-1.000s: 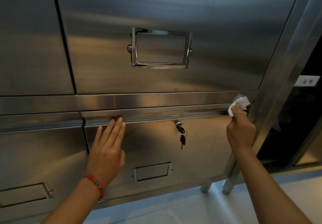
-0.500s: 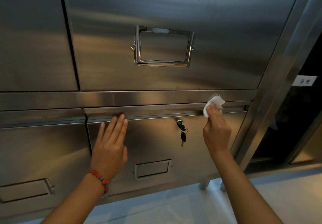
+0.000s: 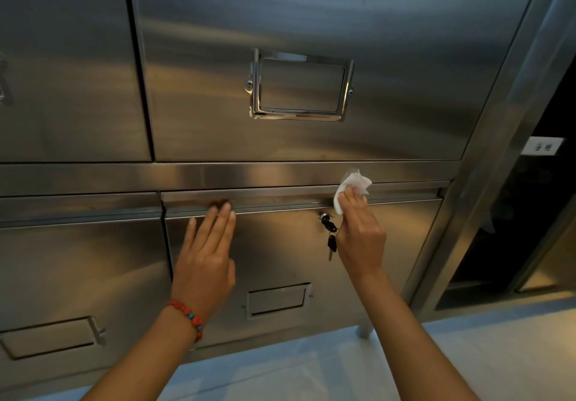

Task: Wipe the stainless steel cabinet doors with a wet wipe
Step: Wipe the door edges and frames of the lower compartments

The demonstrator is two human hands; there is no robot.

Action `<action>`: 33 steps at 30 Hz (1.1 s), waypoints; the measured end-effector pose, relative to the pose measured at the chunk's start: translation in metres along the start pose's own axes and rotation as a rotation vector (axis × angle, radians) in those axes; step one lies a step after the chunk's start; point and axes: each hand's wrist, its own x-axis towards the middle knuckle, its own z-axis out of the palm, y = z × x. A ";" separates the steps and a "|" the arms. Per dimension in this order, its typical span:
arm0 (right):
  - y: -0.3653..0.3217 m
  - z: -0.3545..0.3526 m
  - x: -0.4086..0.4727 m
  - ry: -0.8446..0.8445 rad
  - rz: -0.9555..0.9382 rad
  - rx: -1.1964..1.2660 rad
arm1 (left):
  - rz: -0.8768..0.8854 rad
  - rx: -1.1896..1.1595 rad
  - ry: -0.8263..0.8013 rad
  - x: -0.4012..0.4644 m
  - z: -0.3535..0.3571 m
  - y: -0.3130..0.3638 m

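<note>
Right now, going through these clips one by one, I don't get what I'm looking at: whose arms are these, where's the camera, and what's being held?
There is no machine: a person wears a camera on the head, so the one view looks forward and down at their own arms. The right hand grips a white wet wipe against the top ledge of a lower steel cabinet door, just above keys hanging in its lock. The left hand, a beaded bracelet at its wrist, lies flat on the same door, holding nothing.

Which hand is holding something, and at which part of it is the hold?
The right hand holds the white wet wipe by its lower part, pressing it on the door's top ledge. The left hand holds nothing.
</note>
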 end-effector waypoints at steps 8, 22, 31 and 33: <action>-0.030 0.005 -0.002 0.013 -0.006 0.026 | 0.012 -0.009 -0.023 0.000 -0.006 0.000; -0.088 0.023 -0.006 0.007 -0.098 0.082 | 0.031 0.017 -0.060 -0.002 -0.008 -0.001; -0.102 0.030 -0.008 0.002 -0.139 0.140 | 0.024 0.004 -0.053 -0.002 -0.008 -0.002; -0.106 0.030 -0.008 -0.007 -0.139 0.160 | 0.026 0.000 -0.056 -0.002 -0.008 -0.002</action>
